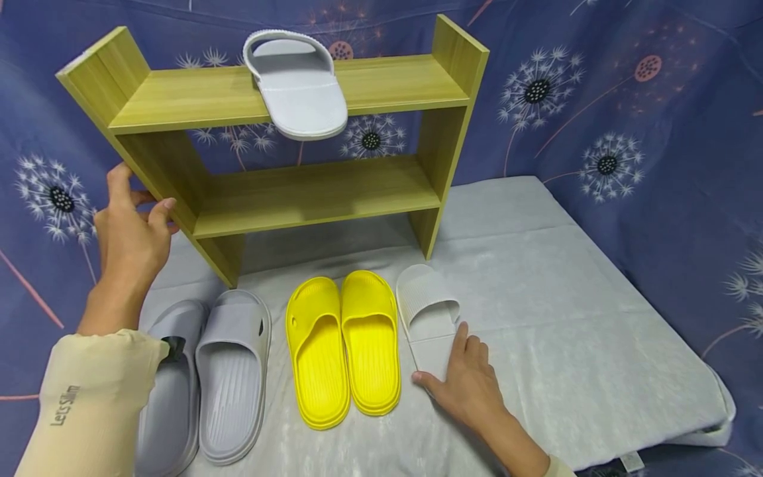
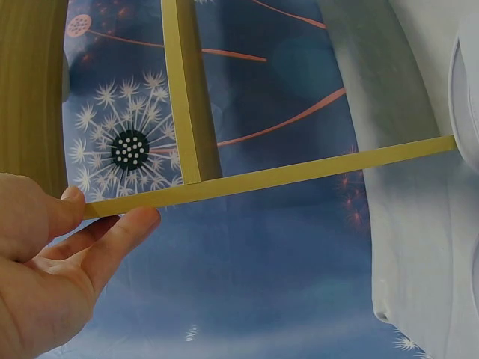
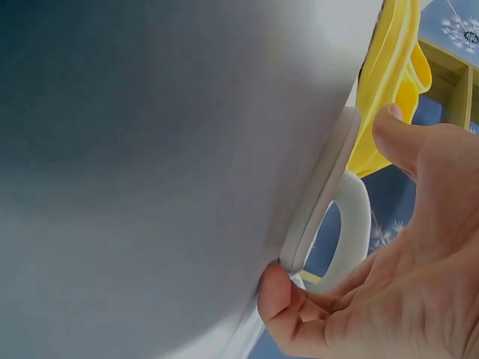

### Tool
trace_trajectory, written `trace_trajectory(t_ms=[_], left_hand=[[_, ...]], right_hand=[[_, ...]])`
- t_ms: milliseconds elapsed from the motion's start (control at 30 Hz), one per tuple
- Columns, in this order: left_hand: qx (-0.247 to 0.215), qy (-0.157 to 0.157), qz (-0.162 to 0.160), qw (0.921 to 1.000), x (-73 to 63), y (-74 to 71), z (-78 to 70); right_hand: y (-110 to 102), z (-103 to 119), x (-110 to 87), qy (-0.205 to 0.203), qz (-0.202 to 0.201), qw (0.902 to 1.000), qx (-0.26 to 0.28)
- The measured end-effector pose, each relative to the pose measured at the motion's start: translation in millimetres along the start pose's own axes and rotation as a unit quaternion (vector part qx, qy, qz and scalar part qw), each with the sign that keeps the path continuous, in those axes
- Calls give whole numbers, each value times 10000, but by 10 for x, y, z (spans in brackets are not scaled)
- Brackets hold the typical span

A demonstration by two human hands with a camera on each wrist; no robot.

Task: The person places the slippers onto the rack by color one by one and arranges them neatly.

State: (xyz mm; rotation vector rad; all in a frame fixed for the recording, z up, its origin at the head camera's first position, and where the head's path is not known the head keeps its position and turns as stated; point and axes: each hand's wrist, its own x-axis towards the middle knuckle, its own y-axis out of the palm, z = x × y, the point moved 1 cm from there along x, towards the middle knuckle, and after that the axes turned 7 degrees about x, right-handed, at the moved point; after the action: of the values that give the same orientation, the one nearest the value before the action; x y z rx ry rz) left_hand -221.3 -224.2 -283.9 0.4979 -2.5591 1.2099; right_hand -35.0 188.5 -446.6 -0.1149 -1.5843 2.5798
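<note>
My left hand (image 1: 132, 235) grips the front edge of the left side panel of a wooden shelf rack (image 1: 316, 189). In the left wrist view, thumb and fingers pinch that panel edge (image 2: 277, 173). My right hand (image 1: 473, 387) spans the heel end of a white slipper (image 1: 424, 291) on the grey cloth, thumb at its left side and fingers at its right. From the right wrist, fingertips curl at the sole's edge, below the slipper's strap (image 3: 355, 224). Another white slipper (image 1: 304, 99) sits on the rack's upper board, its heel jutting past the front edge.
A pair of yellow slippers (image 1: 372, 358) lies left of the white one. Farther left are two grey slippers (image 1: 232, 377), one partly hidden by my left sleeve (image 1: 89, 404). Grey cloth (image 1: 584, 318) covers the surface; blue dandelion-patterned fabric (image 1: 667, 132) hangs behind and right.
</note>
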Motion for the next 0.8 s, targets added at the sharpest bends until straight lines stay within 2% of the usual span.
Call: trace_trajectory(t_ms=[433, 800], left_hand=[[-85, -26, -55, 9999, 24, -22, -21], [-12, -64, -34, 10000, -1, -3, -20]], right_hand=[[22, 61, 4, -349, -286, 9983, -372], [-7, 9, 14, 181, -300, 9993, 87]])
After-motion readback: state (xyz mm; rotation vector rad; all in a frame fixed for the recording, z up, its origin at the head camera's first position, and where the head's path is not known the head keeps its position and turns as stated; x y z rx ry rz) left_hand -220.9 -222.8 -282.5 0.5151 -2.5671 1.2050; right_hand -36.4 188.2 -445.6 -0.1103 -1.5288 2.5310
